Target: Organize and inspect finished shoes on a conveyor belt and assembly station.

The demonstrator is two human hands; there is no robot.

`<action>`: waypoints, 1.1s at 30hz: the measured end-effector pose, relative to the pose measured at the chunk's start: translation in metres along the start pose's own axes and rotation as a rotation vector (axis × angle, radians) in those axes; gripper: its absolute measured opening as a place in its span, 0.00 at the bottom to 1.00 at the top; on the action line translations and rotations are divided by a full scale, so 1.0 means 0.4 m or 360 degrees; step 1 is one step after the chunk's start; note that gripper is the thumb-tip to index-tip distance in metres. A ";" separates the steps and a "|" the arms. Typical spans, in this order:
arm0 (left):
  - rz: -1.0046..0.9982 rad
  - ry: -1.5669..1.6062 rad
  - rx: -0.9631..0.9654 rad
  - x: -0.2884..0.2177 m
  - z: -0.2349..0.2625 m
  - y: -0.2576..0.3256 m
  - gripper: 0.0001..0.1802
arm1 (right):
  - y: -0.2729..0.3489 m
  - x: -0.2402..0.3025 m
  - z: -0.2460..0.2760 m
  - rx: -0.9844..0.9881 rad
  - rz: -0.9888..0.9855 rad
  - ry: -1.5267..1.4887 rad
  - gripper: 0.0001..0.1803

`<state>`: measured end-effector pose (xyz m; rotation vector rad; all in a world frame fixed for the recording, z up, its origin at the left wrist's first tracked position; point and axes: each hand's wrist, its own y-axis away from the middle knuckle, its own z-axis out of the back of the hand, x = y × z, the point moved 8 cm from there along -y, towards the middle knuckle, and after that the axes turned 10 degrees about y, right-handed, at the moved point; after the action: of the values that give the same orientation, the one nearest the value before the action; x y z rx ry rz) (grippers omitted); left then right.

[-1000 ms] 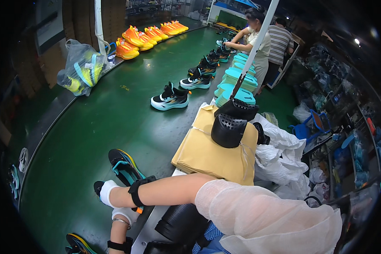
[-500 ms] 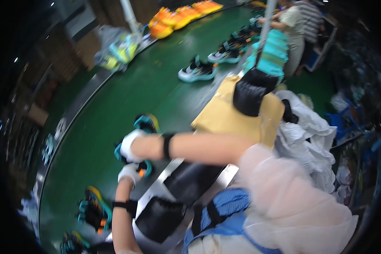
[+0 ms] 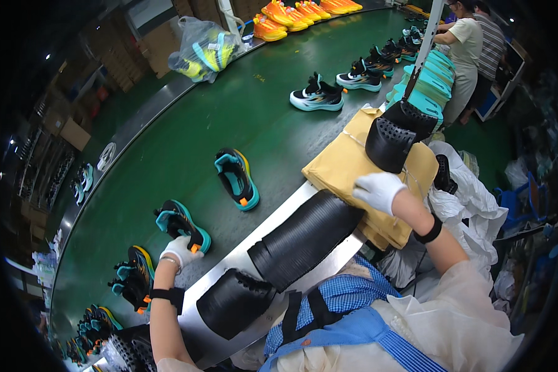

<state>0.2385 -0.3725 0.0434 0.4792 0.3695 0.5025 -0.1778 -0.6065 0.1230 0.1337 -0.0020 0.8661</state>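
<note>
In a white glove, my left hand (image 3: 181,250) is closed on the heel end of a black and teal sneaker (image 3: 178,220) with an orange heel tab, on the green belt. A matching sneaker (image 3: 235,178) with a yellow sole edge lies beyond it, untouched. My right hand (image 3: 381,192), also gloved, is over the near edge of a yellow-brown paper stack (image 3: 332,155). Its fingers are loosely bent, with nothing visible in them. Beside that hand lies a nested stack of black ribbed curved pieces (image 3: 307,239); a shorter such stack (image 3: 235,304) lies closer to me.
More black perforated pieces (image 3: 390,142) sit on the paper. Several sneakers (image 3: 130,279) line the belt's near left; black and white ones (image 3: 316,96) stand farther off, near teal stacked pieces (image 3: 428,84). Orange shoes (image 3: 285,15) and a plastic bag (image 3: 204,53) lie along the far edge. Two people (image 3: 468,43) stand at back right.
My right hand has left the sneakers and moved right to the paper stack. The farther sneaker now lies alone on the belt. My left hand remains on a sneaker; the view has shifted.
</note>
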 end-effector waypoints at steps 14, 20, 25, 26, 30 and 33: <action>0.0421 -0.0027 -0.0127 0.080 0.024 -0.019 0.26 | 0.050 -0.046 -0.115 0.0090 -0.0280 -0.0223 0.18; 0.0440 -0.0090 -0.0213 0.123 0.032 0.020 0.32 | 0.047 -0.043 -0.129 -0.0013 -0.0285 -0.0276 0.16; 0.0196 -0.0135 -0.0561 -0.087 0.143 0.047 0.31 | 0.071 -0.062 -0.145 -0.0109 -0.0384 -0.0227 0.16; -0.0063 -0.0076 -0.0669 -0.123 0.149 0.035 0.28 | 0.065 -0.060 -0.147 -0.0174 -0.0381 -0.0233 0.15; -0.0735 0.0264 -0.0663 -0.310 0.133 -0.045 0.21 | 0.048 -0.067 -0.159 -0.0233 -0.0439 -0.0180 0.13; -0.0609 0.0260 -0.0268 -0.337 0.062 -0.153 0.21 | 0.047 -0.060 -0.143 -0.0381 -0.0471 -0.0252 0.11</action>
<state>0.1622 -0.5005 0.0617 0.1964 0.5576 0.1982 -0.2106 -0.6059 0.0670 -0.0225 -0.2280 0.5524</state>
